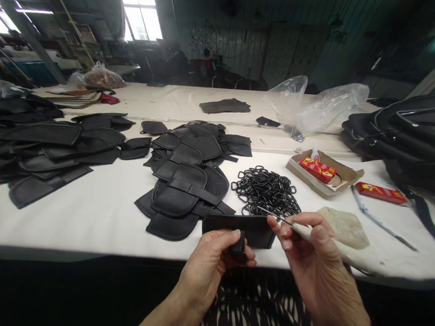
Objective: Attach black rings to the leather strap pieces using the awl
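Observation:
My left hand (211, 254) is closed on a black leather piece (264, 233), with a folded black strap pinched under the thumb. Between the fingers and thumb of my right hand (319, 249) is a slim tool (304, 232) with a whitish handle and a thin metal tip. The tip points left, over the upper edge of the leather piece and close to a heap of black metal D-rings (268, 189). Left of the rings lies a pile of black leather pieces (180, 192) with stitched edges and straps.
More black pieces (51, 146) are heaped at the left. A cardboard tray (322, 187) holds a red box (317, 169); another red box (381, 192) lies beside a metal rod (373, 218). Black bags (409, 127) fill the right side, near clear plastic bags (329, 108).

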### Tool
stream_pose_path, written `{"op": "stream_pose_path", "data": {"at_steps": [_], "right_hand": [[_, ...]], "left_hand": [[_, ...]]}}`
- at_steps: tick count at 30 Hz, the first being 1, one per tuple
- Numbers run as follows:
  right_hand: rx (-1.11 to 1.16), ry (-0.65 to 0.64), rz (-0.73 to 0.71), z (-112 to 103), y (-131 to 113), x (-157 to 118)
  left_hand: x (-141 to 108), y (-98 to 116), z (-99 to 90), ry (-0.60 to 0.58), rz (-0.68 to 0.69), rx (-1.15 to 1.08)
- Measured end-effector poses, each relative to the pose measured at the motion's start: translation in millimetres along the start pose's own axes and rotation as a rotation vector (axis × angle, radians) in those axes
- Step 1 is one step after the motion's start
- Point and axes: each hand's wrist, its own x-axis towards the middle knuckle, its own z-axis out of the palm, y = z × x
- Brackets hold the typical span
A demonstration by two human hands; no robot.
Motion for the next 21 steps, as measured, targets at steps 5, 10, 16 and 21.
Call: {"op": "stream_pose_path", "data": {"at_steps": [5,10,16,21], "right_hand": [[-0.009,0.006,0.003,2.0,-0.6,-0.7],[-0.04,0.06,-0.003,-6.3,2.7,0.0],[0.002,0.065,0.121,-8.3,4.3,-3.8],[-0.011,0.018,0.116,-6.1,6.3,-5.4]], "left_hand": [[0.7,-1.7,-0.4,0.017,0.038,-0.007],[-2.6,-3.7,-2.8,0.01,0.024,0.004],[-8.3,-2.8,-2.7,0.064,-0.002,0.004],[-9.6,-1.9,-4.0,0.085,-0.004,-0.009]]}}
